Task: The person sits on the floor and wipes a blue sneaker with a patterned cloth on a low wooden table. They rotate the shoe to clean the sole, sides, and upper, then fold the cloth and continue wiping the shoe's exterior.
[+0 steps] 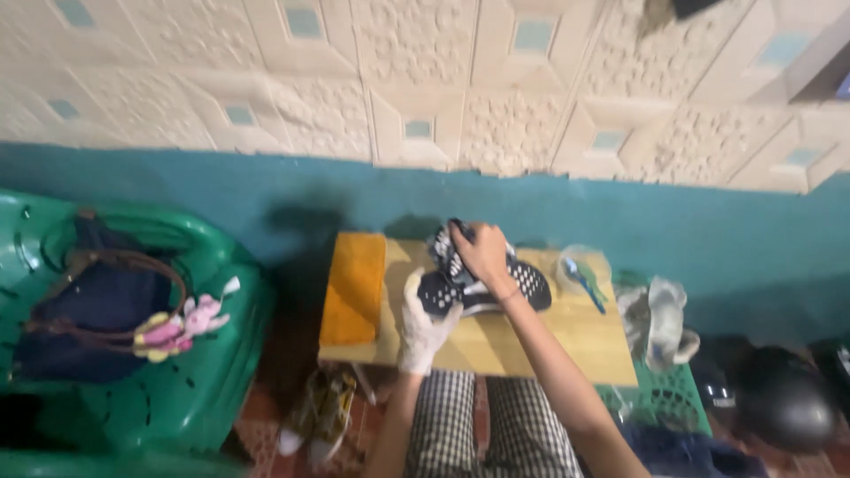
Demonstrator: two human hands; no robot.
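Far on my left a big green plastic chair [208, 372] is sitting, and a dark blue bag [93, 310] with brown straps is lying in it, with a small pink soft toy [181, 327] hanging off the bag. Next to the chair a small wooden table [531, 341] is standing by the blue wall [266, 195], and an orange cloth [354, 288] is lying flat on its left end. Under the table edge a yellow and white thing [320, 412] is lying on the floor, too blurry for me to tell what it is. My left hand [423, 323] is wearing a white glove and is curling around the toe end of a black shoe [482, 279] with white dots, which is lying on its side in the middle of the table. My right hand [482, 252] is bare and is closing its fingers on the top of the same shoe. Just past the shoe a clear bowl [580, 270] is sitting on the table with a blue brush [584, 283] leaning in it. Off the right end a white rag [660, 323] is lying on a green crate [664, 398], and a dark round helmet [779, 394] is sitting far right on the floor
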